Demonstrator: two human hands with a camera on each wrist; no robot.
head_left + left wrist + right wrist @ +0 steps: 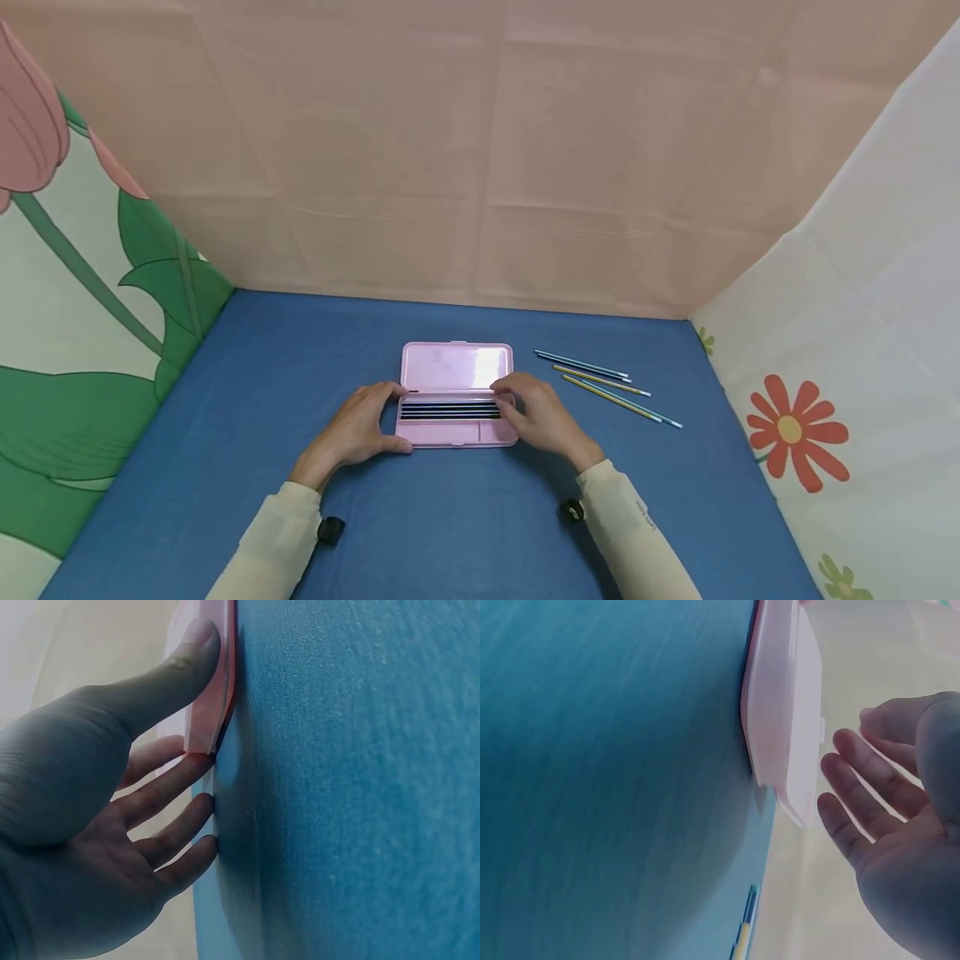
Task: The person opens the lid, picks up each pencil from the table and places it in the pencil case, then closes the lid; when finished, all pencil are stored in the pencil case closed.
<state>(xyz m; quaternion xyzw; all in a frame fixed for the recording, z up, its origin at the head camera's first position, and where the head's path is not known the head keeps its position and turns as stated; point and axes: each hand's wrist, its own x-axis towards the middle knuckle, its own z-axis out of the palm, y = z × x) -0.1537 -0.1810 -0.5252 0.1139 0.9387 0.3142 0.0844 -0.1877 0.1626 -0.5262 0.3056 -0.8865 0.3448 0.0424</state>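
Observation:
A pink pencil case (438, 432) lies on the blue table with its lid raised and folded back. Several dark pencils (450, 410) lie side by side in its tray. My left hand (362, 423) holds the case's left end, thumb at the front corner and fingers at the back; the left wrist view shows the thumb (196, 664) against the pink wall. Over the right end of the tray hovers my right hand (538, 410), its fingertips by the pencils' ends. From the right wrist, its fingers (847, 776) look loosely bent, with no pencil visible between them.
To the right of the case, several loose pencils (611, 398), blue, yellow and teal with white ends, lie slanted on the blue cloth (465, 525). A beige backdrop (480, 167) stands behind; patterned cloths flank the table left and right.

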